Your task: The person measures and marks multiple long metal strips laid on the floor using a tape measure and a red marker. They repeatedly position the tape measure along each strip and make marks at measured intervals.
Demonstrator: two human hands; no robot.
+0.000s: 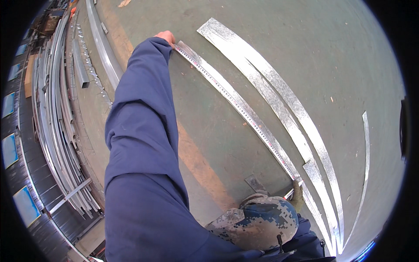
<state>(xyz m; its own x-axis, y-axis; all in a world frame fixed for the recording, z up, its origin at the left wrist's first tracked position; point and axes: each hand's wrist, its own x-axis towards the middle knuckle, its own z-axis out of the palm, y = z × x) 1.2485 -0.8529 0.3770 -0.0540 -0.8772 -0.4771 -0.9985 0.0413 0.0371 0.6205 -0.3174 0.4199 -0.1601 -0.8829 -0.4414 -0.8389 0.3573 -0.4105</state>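
My left arm, in a dark blue sleeve, reaches far forward. At its end my left hand [166, 36] is closed at the far tip of a narrow metal strip [227, 89], pinching the end of a tape measure [238, 106]. The tape's pale, marked blade lies stretched along the strip's left edge. At the near end my right hand [297, 199], olive-brown and partly hidden, is closed around the tape beside the strip. Camouflage-patterned cloth [266, 220] bulges just left of that hand. To the right lie two longer, wider shiny metal strips [279, 83], partly overlapping.
A thin metal strip [365, 153] lies farther right on the green floor [340, 56]. A faded orange line [198, 168] crosses the floor under my arm. At the left are stacked long metal profiles [54, 131] and a square tube [80, 65]. A small grey flat piece [256, 184] lies near the cloth.
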